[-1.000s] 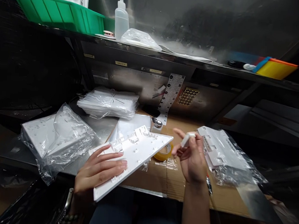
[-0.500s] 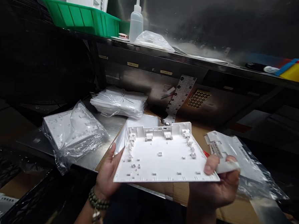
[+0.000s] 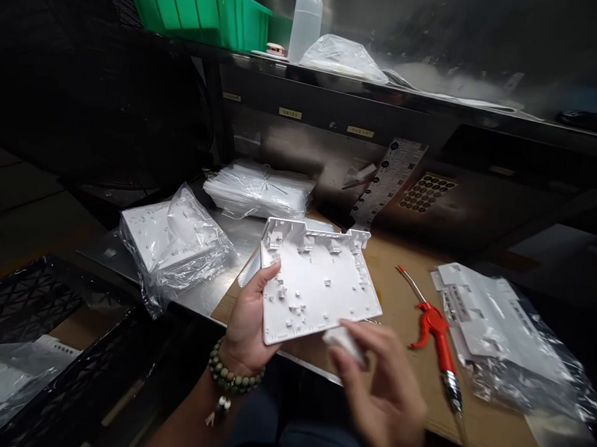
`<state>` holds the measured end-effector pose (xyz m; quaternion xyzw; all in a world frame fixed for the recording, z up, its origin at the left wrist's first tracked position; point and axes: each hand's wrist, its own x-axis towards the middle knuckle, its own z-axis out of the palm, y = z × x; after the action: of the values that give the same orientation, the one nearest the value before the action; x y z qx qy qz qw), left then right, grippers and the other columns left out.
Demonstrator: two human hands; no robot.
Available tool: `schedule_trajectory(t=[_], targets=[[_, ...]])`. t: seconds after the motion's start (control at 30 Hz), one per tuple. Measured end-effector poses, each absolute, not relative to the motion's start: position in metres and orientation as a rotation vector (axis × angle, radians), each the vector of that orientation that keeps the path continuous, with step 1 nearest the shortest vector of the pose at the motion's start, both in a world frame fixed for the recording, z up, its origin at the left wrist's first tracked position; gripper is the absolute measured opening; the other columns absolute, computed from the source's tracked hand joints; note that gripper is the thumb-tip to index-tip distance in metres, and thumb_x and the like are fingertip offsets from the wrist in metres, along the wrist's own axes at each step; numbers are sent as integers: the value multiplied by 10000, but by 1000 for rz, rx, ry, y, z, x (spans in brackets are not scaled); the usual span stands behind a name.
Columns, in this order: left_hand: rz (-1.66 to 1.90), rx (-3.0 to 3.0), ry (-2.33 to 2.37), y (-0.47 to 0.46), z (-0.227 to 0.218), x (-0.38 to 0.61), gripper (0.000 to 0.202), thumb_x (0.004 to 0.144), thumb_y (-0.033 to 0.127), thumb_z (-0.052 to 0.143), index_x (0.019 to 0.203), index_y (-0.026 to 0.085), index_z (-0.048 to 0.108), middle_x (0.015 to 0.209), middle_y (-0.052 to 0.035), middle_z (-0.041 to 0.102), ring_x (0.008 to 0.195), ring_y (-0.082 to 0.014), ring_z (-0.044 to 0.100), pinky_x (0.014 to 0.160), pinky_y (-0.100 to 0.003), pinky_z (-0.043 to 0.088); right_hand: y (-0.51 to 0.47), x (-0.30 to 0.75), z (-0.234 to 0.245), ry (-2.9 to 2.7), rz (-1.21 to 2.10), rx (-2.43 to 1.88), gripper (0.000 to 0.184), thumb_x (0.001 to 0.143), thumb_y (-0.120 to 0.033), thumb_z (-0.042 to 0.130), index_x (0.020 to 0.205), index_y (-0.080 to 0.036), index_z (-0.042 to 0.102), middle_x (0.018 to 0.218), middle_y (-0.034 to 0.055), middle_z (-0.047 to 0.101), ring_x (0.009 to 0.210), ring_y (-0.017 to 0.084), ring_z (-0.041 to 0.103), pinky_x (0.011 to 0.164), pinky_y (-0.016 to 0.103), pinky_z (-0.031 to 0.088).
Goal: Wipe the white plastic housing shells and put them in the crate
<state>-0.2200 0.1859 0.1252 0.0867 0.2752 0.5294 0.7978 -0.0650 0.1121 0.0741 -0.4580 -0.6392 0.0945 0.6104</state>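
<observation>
My left hand (image 3: pixel 248 317) grips the left edge of a white plastic housing panel (image 3: pixel 320 285), thumb on its inner face. The panel is tilted toward me, showing clips, posts and a raised, notched far wall. Just off its near right edge, my right hand (image 3: pixel 385 381) pinches a small white wad (image 3: pixel 347 346), perhaps cloth or tissue; motion blurs the fingers. Whether the wad touches the panel I cannot tell. To the right, a red air blow gun (image 3: pixel 435 331) with a thin metal nozzle lies on the cardboard (image 3: pixel 390 275).
Bagged white panels lie at left (image 3: pixel 172 237) and right (image 3: pixel 498 321). Behind them sits a tied stack of plastic bags (image 3: pixel 260 188). A shelf above bears a green bin (image 3: pixel 199 15) and a squeeze bottle (image 3: pixel 306 24). A black crate (image 3: pixel 40 283) stands at lower left.
My right hand has let go of the panel's right corner and moved left and down, keeping the white wad. The panel has turned in my left hand. The view has shifted, showing the blow gun.
</observation>
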Motion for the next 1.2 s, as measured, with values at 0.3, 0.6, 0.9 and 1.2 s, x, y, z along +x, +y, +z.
schedule_trajectory(t=[0.3, 0.6, 0.9, 1.2], targets=[[1107, 316, 425, 179, 132, -221, 544, 990, 287, 383, 1487, 87, 473, 1261, -181, 706, 1155, -358, 686, 1127, -543, 469, 116, -115, 88, -1700, 193, -869, 220, 859, -39, 703, 1032, -172, 730, 857, 53, 667, 759, 161, 637, 659, 300, 555], [1148, 207, 502, 174, 127, -221, 584, 992, 263, 432, 1552, 109, 368, 1276, -166, 704, 1147, -344, 694, 1127, -517, 477, 113, -116, 85, -1681, 205, -899, 212, 873, -43, 690, 1045, -162, 721, 884, 59, 669, 774, 159, 643, 678, 294, 570], [1326, 348, 527, 171, 121, -223, 721, 971, 138, 490, 1613, 333, 225, 1381, -76, 660, 1156, -294, 696, 1107, -469, 510, 116, -107, 90, -1679, 282, -1008, 160, 917, -97, 674, 1042, -189, 716, 904, 38, 658, 815, 148, 634, 709, 280, 548], [1280, 419, 544, 169, 111, -223, 763, 936, 171, 607, 1592, 373, 274, 1351, -54, 681, 1142, -285, 706, 1105, -468, 519, 117, -99, 96, -1817, 308, -965, 144, 930, -118, 666, 1043, -194, 714, 878, 32, 664, 790, 155, 607, 702, 311, 499]])
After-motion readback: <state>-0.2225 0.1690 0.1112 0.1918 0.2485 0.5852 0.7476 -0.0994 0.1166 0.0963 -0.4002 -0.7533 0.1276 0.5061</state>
